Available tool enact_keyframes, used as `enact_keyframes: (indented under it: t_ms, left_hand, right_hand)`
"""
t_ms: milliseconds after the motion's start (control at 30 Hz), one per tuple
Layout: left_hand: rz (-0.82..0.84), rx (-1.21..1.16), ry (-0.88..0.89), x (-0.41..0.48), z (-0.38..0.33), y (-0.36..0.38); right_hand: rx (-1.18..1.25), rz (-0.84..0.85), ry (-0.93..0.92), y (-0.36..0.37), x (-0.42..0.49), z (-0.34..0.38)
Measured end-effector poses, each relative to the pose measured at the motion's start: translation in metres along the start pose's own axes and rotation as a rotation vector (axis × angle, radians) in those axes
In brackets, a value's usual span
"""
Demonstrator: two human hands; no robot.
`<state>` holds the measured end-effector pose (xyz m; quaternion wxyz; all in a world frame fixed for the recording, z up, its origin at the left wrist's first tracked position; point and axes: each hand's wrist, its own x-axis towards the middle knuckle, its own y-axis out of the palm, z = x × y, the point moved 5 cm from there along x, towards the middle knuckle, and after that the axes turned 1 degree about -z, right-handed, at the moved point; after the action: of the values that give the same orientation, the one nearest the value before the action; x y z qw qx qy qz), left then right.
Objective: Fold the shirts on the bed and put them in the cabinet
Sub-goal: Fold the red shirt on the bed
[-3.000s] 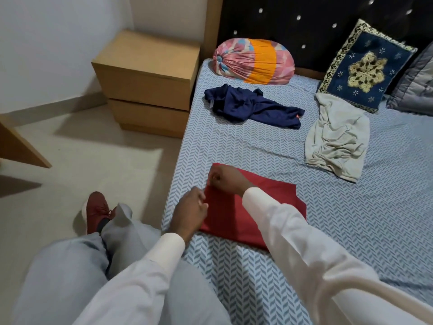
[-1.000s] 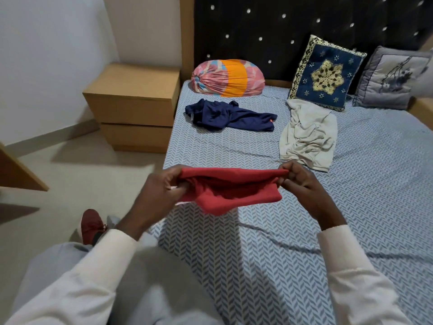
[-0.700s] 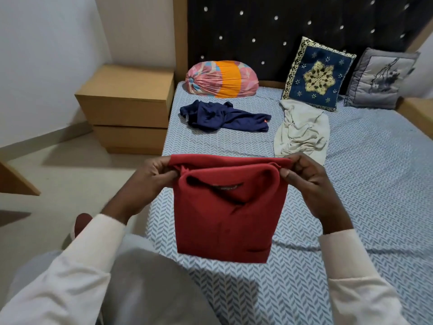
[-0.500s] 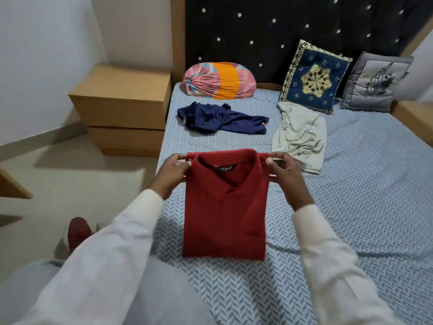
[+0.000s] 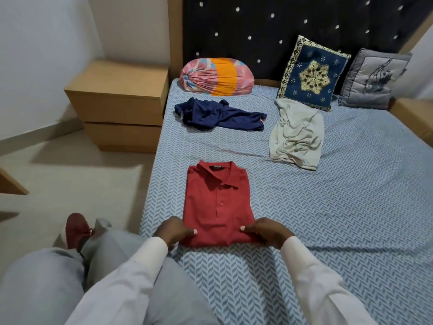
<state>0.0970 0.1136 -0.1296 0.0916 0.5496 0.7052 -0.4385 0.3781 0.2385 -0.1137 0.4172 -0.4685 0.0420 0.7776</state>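
Observation:
A red polo shirt (image 5: pixel 218 205) lies folded into a neat rectangle on the blue patterned bed (image 5: pixel 351 207), collar pointing away from me. My left hand (image 5: pixel 174 233) pinches its near left corner, thumb on top. At the near right corner my right hand (image 5: pixel 267 233) holds the shirt the same way. Further up the bed, a navy shirt (image 5: pixel 220 114) lies crumpled on the left. A cream shirt (image 5: pixel 296 132) lies bunched on the right.
A low wooden bedside cabinet (image 5: pixel 119 102) with two drawers stands left of the bed. A pink-and-orange bolster (image 5: pixel 218 76), a blue cushion (image 5: pixel 312 73) and a grey cushion (image 5: pixel 372 78) lean at the dark headboard. My knee and red shoe (image 5: pixel 76 228) are by the bed's edge.
Both hands lifted the red shirt, turned it collar-side up and laid it flat on the bed. They then slid from its shoulders down to its near corners.

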Motion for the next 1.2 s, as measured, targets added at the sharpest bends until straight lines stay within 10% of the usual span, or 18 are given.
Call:
enact_keyframes:
  t_ms: [267, 500, 667, 800, 1200]
  left_hand:
    - [0.154, -0.281, 0.086, -0.025, 0.0, -0.03]
    - [0.197, 0.698, 0.087, -0.045, -0.005, -0.014]
    - [-0.162, 0.388, 0.415, -0.02, -0.053, -0.01]
    - [-0.089, 0.194, 0.474, 0.01, -0.059, 0.011]
    - [-0.129, 0.472, 0.323, 0.088, -0.076, -0.027]
  right_hand:
    - [0.125, 0.248, -0.134, -0.008, -0.03, 0.009]
    - [-0.556, 0.252, 0.073, 0.016, -0.034, -0.031]
    - [-0.641, -0.337, -0.317, 0.005, -0.012, 0.033]
    - [-0.63, -0.23, -0.535, 0.053, 0.008, 0.057]
    - [-0.635, -0.066, -0.341, 0.054, 0.049, 0.069]
